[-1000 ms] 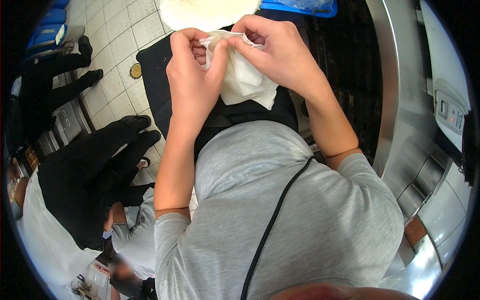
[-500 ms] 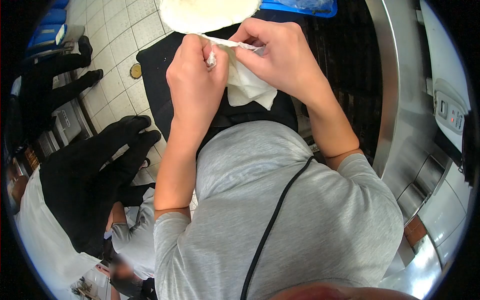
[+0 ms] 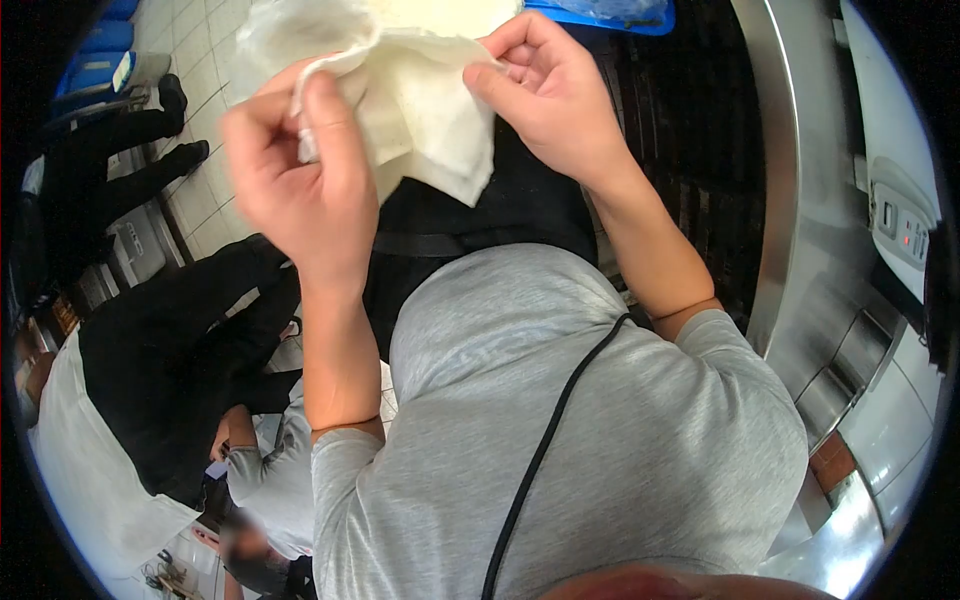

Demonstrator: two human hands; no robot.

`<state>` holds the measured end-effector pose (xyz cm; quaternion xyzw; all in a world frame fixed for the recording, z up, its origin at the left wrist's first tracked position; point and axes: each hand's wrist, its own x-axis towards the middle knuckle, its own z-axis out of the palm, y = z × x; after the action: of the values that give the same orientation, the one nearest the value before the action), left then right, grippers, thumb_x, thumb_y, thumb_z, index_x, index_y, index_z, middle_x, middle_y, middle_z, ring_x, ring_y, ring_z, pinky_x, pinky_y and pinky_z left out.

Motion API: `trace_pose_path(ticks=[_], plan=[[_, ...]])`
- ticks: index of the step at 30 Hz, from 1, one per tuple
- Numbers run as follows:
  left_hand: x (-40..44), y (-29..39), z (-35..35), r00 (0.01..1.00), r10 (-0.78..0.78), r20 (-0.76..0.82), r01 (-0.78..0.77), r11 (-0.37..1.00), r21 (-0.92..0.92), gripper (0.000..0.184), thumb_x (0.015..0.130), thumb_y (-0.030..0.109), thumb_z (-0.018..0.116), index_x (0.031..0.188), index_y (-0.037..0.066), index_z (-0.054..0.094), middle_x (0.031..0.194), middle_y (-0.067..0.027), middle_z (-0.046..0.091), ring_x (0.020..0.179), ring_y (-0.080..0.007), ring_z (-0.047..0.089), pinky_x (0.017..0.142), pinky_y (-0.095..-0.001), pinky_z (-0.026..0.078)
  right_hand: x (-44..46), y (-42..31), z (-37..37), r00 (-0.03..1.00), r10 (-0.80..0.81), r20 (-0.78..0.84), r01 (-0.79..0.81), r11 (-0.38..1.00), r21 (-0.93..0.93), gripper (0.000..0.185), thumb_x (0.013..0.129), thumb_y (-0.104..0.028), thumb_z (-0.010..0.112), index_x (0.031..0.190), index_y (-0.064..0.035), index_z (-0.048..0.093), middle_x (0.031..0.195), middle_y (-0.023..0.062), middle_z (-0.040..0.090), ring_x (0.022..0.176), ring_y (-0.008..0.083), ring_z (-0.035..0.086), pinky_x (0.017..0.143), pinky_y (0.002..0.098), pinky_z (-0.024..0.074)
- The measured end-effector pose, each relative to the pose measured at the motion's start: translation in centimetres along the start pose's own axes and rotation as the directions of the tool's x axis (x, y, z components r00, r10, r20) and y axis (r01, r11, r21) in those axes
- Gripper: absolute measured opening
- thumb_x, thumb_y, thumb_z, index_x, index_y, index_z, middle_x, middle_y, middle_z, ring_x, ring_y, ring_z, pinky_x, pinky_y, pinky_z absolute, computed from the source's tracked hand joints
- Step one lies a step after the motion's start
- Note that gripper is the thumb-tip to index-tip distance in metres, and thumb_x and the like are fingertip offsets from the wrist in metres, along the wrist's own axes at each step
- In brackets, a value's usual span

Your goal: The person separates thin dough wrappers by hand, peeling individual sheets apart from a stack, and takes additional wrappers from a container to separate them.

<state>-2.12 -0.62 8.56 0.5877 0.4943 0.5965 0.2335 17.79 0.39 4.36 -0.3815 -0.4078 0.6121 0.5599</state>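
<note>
A thin, off-white cloth (image 3: 430, 120) is stretched between my two hands at the top of the view. My left hand (image 3: 305, 185) is closed on its left side, with the edge bunched between thumb and fingers. The thumb and fingers of my right hand (image 3: 555, 105) pinch its upper right edge. Folds run down the middle, and a pointed corner hangs below. The cloth's upper left part bulges out beyond my left hand. Behind it, a pale round flat thing (image 3: 460, 12) is partly covered, and I cannot make out what it is.
A blue tray (image 3: 640, 22) with clear plastic lies at the top right. Dark slats (image 3: 690, 180) run beside a steel edge (image 3: 780, 200) on the right. On the left, people in dark trousers (image 3: 160, 370) stand on the tiled floor (image 3: 205, 190).
The cloth has been spread wider and lifted upward. My left hand has moved left and turned, while my right hand has shifted slightly up. More of the pale round thing is now covered.
</note>
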Motion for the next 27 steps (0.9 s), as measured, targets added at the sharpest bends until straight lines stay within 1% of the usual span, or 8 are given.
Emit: trace_pose_path(ticks=[3,4,6,12,14,20,25,27], plan=[[-1.0,-1.7,0.3,0.988,-0.081,0.128,0.093,0.992,-0.085,0.017,0.105,-0.001,0.073,0.109,0.000,0.056,0.113,-0.0157,0.075,0.099,-0.0141,0.069,0.090,-0.0283,0.056,-0.3,-0.3,-0.1,0.996,-0.075,0.043,0.087,0.871,-0.483,0.030,0.099,-0.017,0.083,0.121,0.0008,0.072,0.111,0.0085,0.079,0.099,0.0118,0.073,0.094,0.0290,0.0591],[-1.2,-2.0,0.6,0.969,-0.142,0.204,0.165,0.981,-0.103,0.019,0.105,-0.001,0.073,0.114,0.000,0.056,0.117,-0.0171,0.075,0.107,-0.0183,0.072,0.097,-0.0316,0.058,-0.2,-0.5,0.0,0.996,-0.076,0.040,0.086,0.870,-0.485,0.030,0.099,-0.017,0.083,0.121,0.0008,0.072,0.111,0.0085,0.079,0.099,0.0118,0.073,0.094,0.0290,0.0591],[-1.8,-2.0,1.0,0.940,-0.200,0.276,0.210,0.978,-0.005,0.029,0.102,-0.002,0.076,0.124,-0.001,0.056,0.116,-0.0152,0.074,0.108,-0.0184,0.073,0.097,-0.0314,0.059,-0.1,-0.8,0.6,0.979,-0.167,0.121,0.205,0.718,-0.665,0.033,0.095,-0.019,0.083,0.119,0.0011,0.071,0.111,0.0162,0.082,0.094,0.0236,0.080,0.090,0.0346,0.0637],[-1.8,-2.3,1.1,0.876,-0.240,0.419,0.187,0.968,0.165,0.021,0.102,0.004,0.079,0.120,-0.001,0.069,0.108,-0.0070,0.071,0.099,-0.0135,0.068,0.082,-0.0273,0.057,0.0,-1.6,1.3,0.991,-0.113,0.070,0.124,0.597,-0.792,0.023,0.095,-0.021,0.079,0.106,-0.0011,0.076,0.084,0.0209,0.075,0.071,0.0305,0.076,0.067,0.0378,0.0584],[-1.4,-2.0,1.0,0.940,-0.068,0.333,-0.049,0.942,0.331,0.014,0.104,0.006,0.075,0.115,-0.002,0.072,0.104,-0.0066,0.072,0.090,-0.0117,0.065,0.076,-0.0285,0.054,0.0,-1.4,1.2,0.990,-0.121,0.074,0.131,0.584,-0.801,0.021,0.094,-0.020,0.078,0.103,-0.0021,0.076,0.079,0.0203,0.073,0.067,0.0319,0.074,0.063,0.0385,0.0565],[-2.4,-2.0,2.2,0.957,-0.139,0.255,0.076,0.968,0.239,0.011,0.105,0.005,0.071,0.114,-0.002,0.071,0.099,-0.0090,0.075,0.081,-0.0138,0.065,0.075,-0.0309,0.055,-0.2,-1.1,1.5,0.991,-0.127,-0.031,0.060,0.651,-0.757,0.018,0.089,-0.017,0.075,0.099,-0.0023,0.073,0.077,0.0185,0.072,0.063,0.0335,0.072,0.062,0.0393,0.0561],[-1.8,-1.8,2.0,0.911,-0.128,0.393,0.060,0.982,0.181,0.011,0.102,0.003,0.074,0.111,-0.002,0.070,0.102,-0.0117,0.076,0.087,-0.0169,0.070,0.079,-0.0326,0.057,-0.1,-1.7,0.3,0.964,-0.165,0.211,0.265,0.492,-0.829,0.013,0.092,-0.013,0.073,0.098,-0.0020,0.071,0.079,0.0196,0.072,0.071,0.0403,0.073,0.065,0.0454,0.0577],[-1.4,-2.8,1.9,0.919,0.094,0.383,-0.190,0.956,0.222,0.013,0.098,0.001,0.077,0.106,-0.002,0.068,0.105,-0.0126,0.077,0.086,-0.0217,0.071,0.078,-0.0340,0.057,0.1,-1.5,0.2,0.939,-0.207,0.273,0.341,0.479,-0.809,0.012,0.092,-0.012,0.072,0.098,-0.0018,0.071,0.081,0.0205,0.072,0.072,0.0420,0.072,0.066,0.0467,0.0576]])
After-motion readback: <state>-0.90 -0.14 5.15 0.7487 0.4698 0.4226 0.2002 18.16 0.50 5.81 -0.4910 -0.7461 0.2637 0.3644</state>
